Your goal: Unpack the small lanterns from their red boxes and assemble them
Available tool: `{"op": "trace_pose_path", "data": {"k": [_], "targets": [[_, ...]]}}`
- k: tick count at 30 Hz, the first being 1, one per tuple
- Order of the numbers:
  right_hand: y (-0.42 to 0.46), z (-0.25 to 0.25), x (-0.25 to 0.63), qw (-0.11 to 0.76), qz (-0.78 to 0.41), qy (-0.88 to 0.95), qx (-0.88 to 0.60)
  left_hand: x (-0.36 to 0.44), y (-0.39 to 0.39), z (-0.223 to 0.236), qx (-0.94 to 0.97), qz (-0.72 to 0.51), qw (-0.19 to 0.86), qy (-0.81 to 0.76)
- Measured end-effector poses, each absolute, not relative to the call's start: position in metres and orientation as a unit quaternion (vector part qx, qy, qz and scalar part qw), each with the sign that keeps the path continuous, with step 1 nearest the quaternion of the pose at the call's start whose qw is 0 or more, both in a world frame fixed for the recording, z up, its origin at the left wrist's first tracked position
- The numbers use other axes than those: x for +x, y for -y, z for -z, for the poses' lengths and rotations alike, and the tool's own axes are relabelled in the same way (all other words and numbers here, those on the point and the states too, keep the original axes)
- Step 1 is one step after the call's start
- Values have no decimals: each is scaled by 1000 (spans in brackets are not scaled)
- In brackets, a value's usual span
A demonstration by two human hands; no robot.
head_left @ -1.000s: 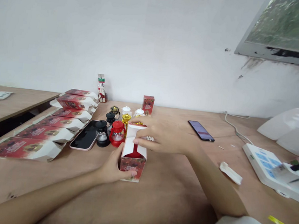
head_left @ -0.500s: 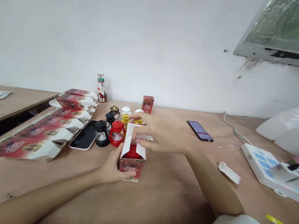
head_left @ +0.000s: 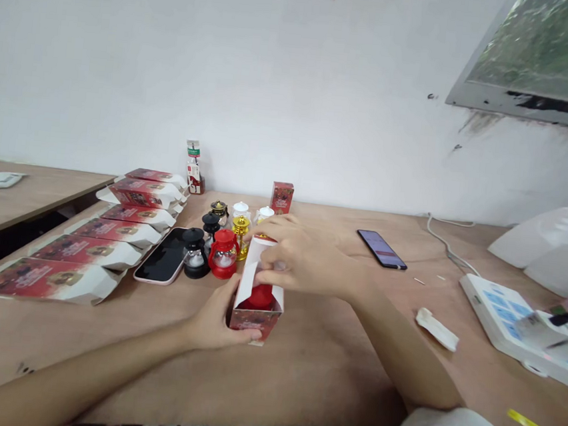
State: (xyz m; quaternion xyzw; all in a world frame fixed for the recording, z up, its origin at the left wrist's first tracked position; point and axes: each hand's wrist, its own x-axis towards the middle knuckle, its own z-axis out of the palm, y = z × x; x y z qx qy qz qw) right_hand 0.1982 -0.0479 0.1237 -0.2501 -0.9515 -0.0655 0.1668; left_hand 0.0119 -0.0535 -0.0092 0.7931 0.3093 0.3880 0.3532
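An open red-printed gift box (head_left: 254, 324) with white inner flaps stands near the middle of the table. My left hand (head_left: 218, 317) is wrapped round its left side, with the thumb across the front. A red lantern-like object (head_left: 260, 296) shows inside the box opening. My right hand (head_left: 295, 254) is over the opening, fingers curled in at the flaps just above the red object; their tips are partly hidden. Left of the box stand small lanterns: a red one (head_left: 224, 254), a black one (head_left: 194, 254), a gold one (head_left: 240, 235) and several others behind.
Several unfolded red boxes (head_left: 51, 279) lie in a row on the left, beside a pink-edged phone (head_left: 162, 256). A closed red box (head_left: 282, 198) and a bottle (head_left: 195, 171) stand by the wall. On the right are another phone (head_left: 381, 249) and a white power strip (head_left: 514, 322).
My right hand has shifted slightly, its fingers more curled over the opening. The box sits slightly further right in view, and its top looks more open toward me.
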Motion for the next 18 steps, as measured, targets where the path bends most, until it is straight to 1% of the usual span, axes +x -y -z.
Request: {"op": "trace_pose_path", "data": {"k": [5,9,14,18], "targets": [[59,-136,215,120,46,948,-293,13,54,10,787,-395,356,-313],[59,-136,215,93,23,948,-304,12,53,14,783,-389,372,-313],[53,-128,204,100,19,960,-262,10,50,16,790,-398,357,-301],[52,-124,199,112,25,960,-256,10,49,15,793,-398,351,-299]]}}
